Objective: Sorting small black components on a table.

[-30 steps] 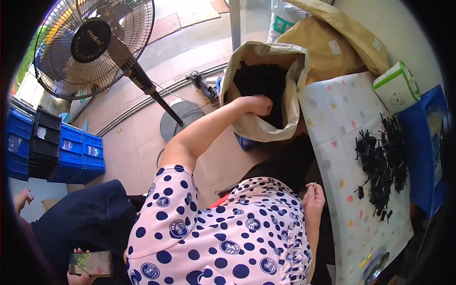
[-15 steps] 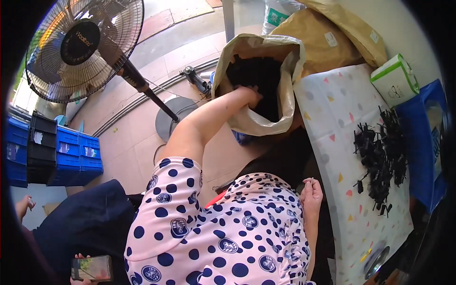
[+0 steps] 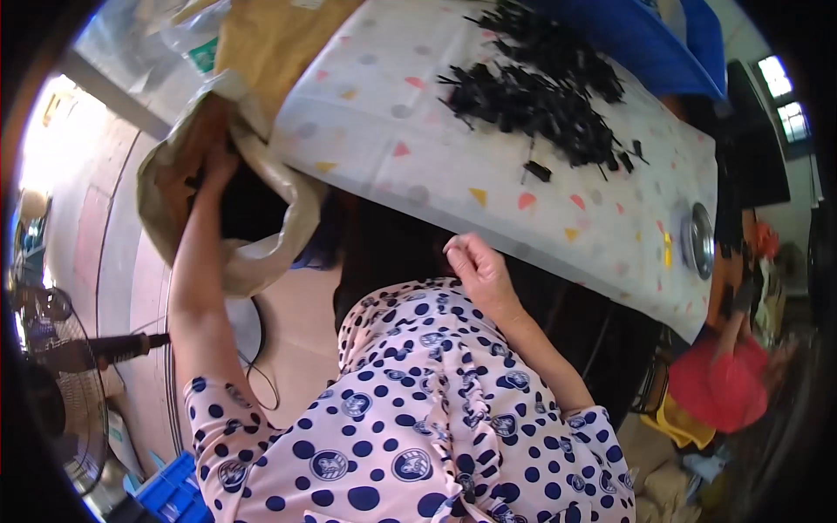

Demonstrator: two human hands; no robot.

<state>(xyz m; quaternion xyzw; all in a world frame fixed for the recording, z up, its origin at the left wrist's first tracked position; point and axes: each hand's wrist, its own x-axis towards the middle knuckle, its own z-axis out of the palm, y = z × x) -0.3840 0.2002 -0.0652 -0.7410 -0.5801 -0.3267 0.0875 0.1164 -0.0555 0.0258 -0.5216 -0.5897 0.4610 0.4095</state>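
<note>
head view, looking down past a pink dotted shirt. we see the left hand reaching into the mouth of a tan sack that stands on the floor just beside the tabletop; the sack's rim is folded outward, which we judge keeps the mouth open for an arm. the fingers lie inside, against the dark contents, so we cannot tell whether that grip is closed on anything or loose. the right hand hangs free below the near edge of the tabletop, fingers curled into a loose fist and holding nothing that we can see; it touches neither the cloth nor the sack.

on the tabletop, a white cloth with small coloured triangles and dots carries a heap of black pieces, thin and stick-like, spread well apart from both hands. a few strays lie off the heap toward the near edge. a round metal lid sits near the right end of the cloth.

packages: a second, brown sack leans beyond the open one, a clear bag with a green patch at its left. a blue crate borders the far side of the tabletop; more blue crates show at the lower left, near a standing fan.
</note>
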